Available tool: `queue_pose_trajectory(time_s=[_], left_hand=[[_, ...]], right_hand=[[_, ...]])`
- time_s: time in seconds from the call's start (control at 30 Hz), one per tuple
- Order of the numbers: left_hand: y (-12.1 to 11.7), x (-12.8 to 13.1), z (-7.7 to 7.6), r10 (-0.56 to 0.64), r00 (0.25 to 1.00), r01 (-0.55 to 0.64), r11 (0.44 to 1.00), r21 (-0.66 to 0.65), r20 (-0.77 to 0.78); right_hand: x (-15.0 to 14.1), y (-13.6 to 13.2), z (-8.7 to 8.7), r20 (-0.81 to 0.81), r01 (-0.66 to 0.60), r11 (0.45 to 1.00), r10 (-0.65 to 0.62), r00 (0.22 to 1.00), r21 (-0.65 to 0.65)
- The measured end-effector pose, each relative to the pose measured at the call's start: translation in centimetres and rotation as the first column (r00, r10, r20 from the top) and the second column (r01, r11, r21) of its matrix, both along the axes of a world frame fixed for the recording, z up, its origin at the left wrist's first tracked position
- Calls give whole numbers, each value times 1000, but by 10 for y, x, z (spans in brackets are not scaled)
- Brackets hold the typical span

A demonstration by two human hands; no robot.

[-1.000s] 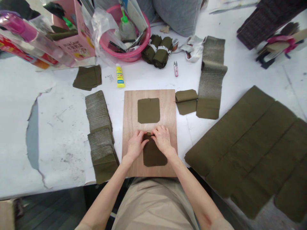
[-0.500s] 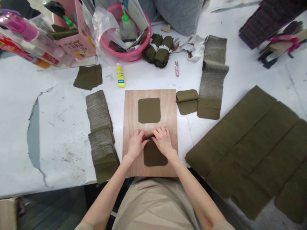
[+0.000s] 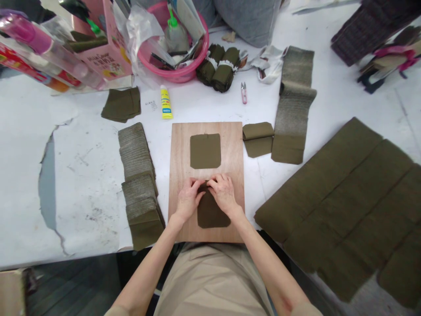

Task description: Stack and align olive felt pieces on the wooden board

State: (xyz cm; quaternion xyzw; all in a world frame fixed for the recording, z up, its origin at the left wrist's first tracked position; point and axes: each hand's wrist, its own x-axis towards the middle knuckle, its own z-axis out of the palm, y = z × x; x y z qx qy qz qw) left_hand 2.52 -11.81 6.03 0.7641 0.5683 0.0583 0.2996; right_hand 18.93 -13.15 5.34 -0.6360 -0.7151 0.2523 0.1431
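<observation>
The left hand (image 3: 190, 198) and the right hand (image 3: 223, 192) are near each other, and both pinch the top edge of the lower fabric piece (image 3: 213, 210) between thumb and fingers. This piece lies on the wooden board (image 3: 181, 175), at the side close to the person. Above it on the same board is 1 flat olive square (image 3: 205, 151). On the table (image 3: 85, 175), 1 yellow tube (image 3: 166, 103) and 1 pair of snips (image 3: 244, 93) lie beyond the board.
</observation>
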Motion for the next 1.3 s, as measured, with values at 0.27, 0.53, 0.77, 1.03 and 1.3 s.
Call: queue_pose_trajectory(time_s=[0.27, 0.53, 0.77, 1.03, 1.3], left_hand=[[8, -4, -3, -94, 994, 93, 995, -25, -54], [0, -4, 2, -221, 974, 224, 974, 43, -51], [-20, -13, -1, -208, 964, 193, 975, 107, 164], [-37, -22, -4, -86, 933, 64, 995, 75, 350], [-57, -26, 21, -23, 885, 38, 999, -23, 465]], right_hand=[[13, -4, 5, 134, 50, 999, -48, 990, -17], [33, -25, 17, -4, 124, 975, -127, 992, -182], [28, -52, 13, -145, 261, 917, -314, 938, -301], [35, -57, 15, -374, 200, 904, -347, 860, -379], [41, -78, 17, -618, 146, 832, -503, 604, -535]])
